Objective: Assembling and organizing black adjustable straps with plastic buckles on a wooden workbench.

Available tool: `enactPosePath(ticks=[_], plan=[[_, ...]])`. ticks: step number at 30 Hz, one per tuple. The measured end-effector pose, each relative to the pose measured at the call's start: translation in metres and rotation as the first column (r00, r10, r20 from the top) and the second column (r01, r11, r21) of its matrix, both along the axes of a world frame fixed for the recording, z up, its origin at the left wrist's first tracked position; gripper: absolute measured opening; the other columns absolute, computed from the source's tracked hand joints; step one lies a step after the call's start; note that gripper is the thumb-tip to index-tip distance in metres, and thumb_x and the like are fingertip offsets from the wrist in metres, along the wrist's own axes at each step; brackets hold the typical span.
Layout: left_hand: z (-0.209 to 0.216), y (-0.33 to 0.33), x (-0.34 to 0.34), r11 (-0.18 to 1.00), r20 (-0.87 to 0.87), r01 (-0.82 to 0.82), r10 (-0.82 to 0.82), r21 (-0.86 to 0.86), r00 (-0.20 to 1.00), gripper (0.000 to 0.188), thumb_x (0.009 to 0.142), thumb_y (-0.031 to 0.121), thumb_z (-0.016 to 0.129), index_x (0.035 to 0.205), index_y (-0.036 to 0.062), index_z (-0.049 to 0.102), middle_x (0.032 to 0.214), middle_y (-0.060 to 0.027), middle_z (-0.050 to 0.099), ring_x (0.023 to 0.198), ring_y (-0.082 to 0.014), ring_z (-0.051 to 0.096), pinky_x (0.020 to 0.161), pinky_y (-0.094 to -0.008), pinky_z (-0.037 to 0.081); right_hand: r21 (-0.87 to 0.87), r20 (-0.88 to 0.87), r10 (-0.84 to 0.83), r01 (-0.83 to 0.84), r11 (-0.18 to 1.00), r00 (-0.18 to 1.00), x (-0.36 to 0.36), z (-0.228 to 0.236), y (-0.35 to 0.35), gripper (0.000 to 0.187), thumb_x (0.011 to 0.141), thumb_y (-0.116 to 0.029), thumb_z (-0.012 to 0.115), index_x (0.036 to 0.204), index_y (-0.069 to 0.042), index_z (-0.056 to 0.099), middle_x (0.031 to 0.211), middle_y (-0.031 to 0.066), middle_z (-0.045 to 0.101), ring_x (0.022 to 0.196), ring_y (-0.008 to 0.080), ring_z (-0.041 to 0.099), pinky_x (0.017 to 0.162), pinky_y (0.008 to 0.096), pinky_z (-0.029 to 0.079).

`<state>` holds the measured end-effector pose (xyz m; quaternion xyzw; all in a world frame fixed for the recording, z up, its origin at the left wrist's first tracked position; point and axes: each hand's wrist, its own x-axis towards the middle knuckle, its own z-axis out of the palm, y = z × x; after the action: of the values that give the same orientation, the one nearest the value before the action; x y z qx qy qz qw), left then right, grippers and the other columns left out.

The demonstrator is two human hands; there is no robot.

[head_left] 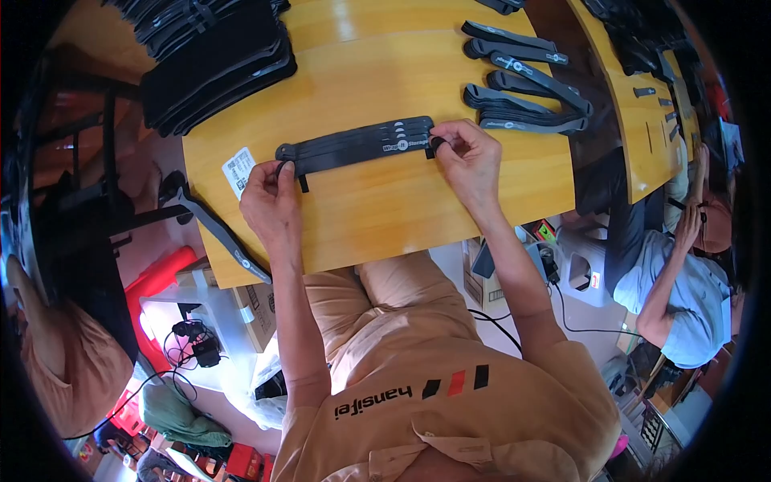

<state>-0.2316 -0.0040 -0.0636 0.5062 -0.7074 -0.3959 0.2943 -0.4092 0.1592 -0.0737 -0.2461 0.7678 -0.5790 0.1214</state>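
Note:
A flat stack of black straps (353,147) with pale printing lies across the wooden table (361,233) in front of me. At its left end, thumb and fingers of my left hand (271,197) are closed on a small dark part of the straps. My right hand (470,161) pinches a dark bit at the right end. Short black tabs stick out below the stack near both hands. My fingertips hide exactly what they grip. Beside my left hand lies a white label (238,170) with printed marks.
Thick piles of black straps (221,68) sit at the far left. Several grey-black looped straps (526,108) lie at the far right. One single strap (225,237) rests along the left edge. A co-worker in light blue (683,293) is at the right, another person (72,361) at the left.

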Motion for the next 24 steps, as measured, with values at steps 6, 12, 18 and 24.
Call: enactPosePath(ticks=[6,12,18,24], plan=[[0.0010,-0.0012,0.0020,0.998,0.026,-0.017,0.016,0.062,1.000,0.014,0.080,0.010,0.065,0.084,-0.0031,0.062,0.063,-0.0056,0.060,0.056,-0.0093,0.052,0.056,-0.0234,0.042,0.029,-0.016,0.003,-0.002,1.000,1.000,0.0004,0.0034,-0.0015,0.018,0.066,0.011,0.056,0.081,0.003,0.064,0.068,0.0051,0.058,0.056,0.0076,0.052,0.051,0.0196,0.041],[-0.0023,-0.0016,0.0012,0.997,0.002,-0.010,0.010,0.077,1.000,0.015,0.080,0.011,0.065,0.083,-0.0033,0.062,0.061,-0.0048,0.059,0.055,-0.0090,0.050,0.055,-0.0234,0.042,0.056,-0.043,0.004,-0.002,0.998,0.999,-0.0007,0.0038,-0.0008,0.018,0.066,0.010,0.056,0.080,0.003,0.064,0.068,0.0057,0.058,0.055,0.0085,0.052,0.051,0.0202,0.042],[-0.0005,-0.0015,0.0006,1.000,0.031,-0.004,0.003,0.031,1.000,0.015,0.080,0.011,0.065,0.083,-0.0028,0.062,0.061,-0.0057,0.059,0.055,-0.0091,0.051,0.055,-0.0238,0.041,0.045,-0.043,-0.002,0.004,0.999,0.999,-0.0005,0.0037,-0.0018,0.018,0.065,0.010,0.056,0.080,0.003,0.064,0.068,0.0060,0.058,0.055,0.0090,0.053,0.051,0.0206,0.042],[-0.0053,0.0035,-0.0027,0.994,0.049,-0.011,0.016,-0.108,0.999,0.014,0.078,0.010,0.066,0.080,-0.0014,0.059,0.063,-0.0068,0.058,0.055,-0.0126,0.052,0.055,-0.0260,0.042,0.054,-0.051,-0.007,0.010,0.998,0.999,0.0003,0.0029,-0.0015,0.017,0.065,0.010,0.057,0.080,0.003,0.064,0.068,0.0064,0.058,0.055,0.0093,0.053,0.051,0.0209,0.042]])
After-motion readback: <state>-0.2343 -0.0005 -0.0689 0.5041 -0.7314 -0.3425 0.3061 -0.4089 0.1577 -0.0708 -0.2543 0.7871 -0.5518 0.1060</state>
